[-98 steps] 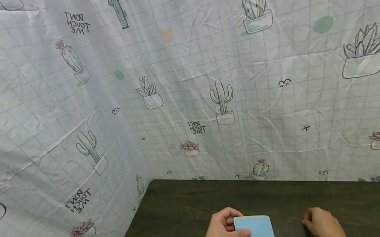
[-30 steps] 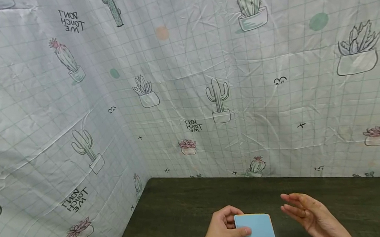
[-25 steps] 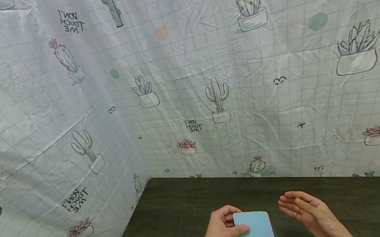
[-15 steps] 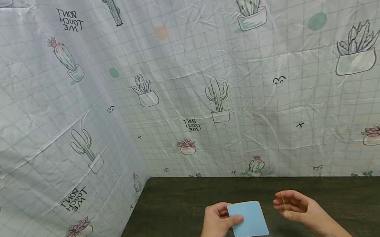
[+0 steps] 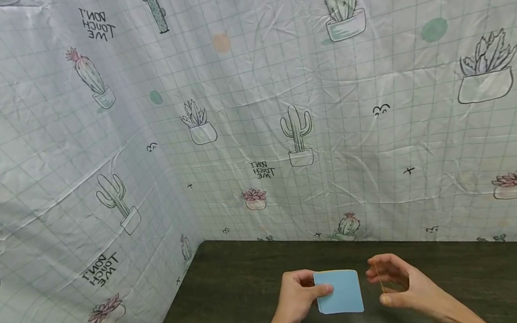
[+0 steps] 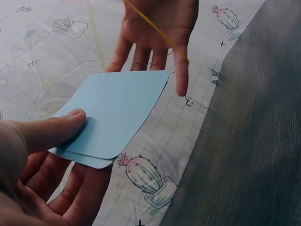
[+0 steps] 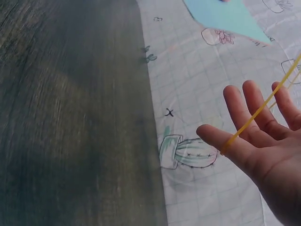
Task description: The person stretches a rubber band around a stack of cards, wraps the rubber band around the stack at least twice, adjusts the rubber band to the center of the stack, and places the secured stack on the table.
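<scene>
My left hand (image 5: 295,295) grips a small stack of light blue cards (image 5: 344,297), thumb on the top face and fingers underneath. In the left wrist view the cards (image 6: 117,103) have rounded corners, and a lower one sticks out slightly at the near edge. To their right, my right hand (image 5: 416,287) holds its fingers spread, with a thin yellow rubber band (image 5: 379,277) stretched across them. The right wrist view shows the band (image 7: 256,113) looped round one outstretched finger and running past the others. A gap separates the band from the cards in the head view.
Both hands are above a dark wood-grain table (image 5: 232,287). Behind it and along the left side hangs a white cloth (image 5: 237,132) with a grid and cactus prints, reaching down to the table's edges.
The right hand pinched the rubber band near the table earlier; now the band is stretched over its spread fingers. Both hands have risen in view, and the right has moved closer to the cards.
</scene>
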### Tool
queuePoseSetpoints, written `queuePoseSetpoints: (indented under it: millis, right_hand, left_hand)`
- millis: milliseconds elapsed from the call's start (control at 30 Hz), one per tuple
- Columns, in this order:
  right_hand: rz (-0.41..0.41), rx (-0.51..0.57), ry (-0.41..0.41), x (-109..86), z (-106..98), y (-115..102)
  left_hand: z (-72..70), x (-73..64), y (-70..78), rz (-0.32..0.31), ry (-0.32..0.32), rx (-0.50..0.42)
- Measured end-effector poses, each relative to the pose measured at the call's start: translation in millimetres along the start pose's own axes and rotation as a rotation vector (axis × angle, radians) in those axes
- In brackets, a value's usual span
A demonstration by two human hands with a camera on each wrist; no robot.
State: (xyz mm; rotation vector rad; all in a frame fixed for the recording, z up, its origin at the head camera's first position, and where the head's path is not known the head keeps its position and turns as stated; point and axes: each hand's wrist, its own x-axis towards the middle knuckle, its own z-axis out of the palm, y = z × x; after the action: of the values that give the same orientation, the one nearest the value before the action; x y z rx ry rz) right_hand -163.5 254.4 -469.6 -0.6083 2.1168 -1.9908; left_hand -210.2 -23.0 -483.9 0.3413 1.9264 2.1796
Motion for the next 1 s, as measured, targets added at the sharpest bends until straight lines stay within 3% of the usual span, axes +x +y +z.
queuePoseSetpoints:
  millis: [300, 500, 1000]
  right_hand:
    - [0.027, -0.016, -0.009, 10.4, 11, -7]
    - [0.034, 0.015, -0.007, 15.7, 21, -3]
    - [0.011, 0.099, 0.030, 13.5, 34, 19]
  left_hand:
    - [11.5, 4.6, 3.5, 0.003, -0.032, 0.020]
    - [17.7, 6.5, 6.0, 0.025, -0.074, -0.016]
    - [23.7, 7.9, 8.2, 0.075, 0.049, -0.069]
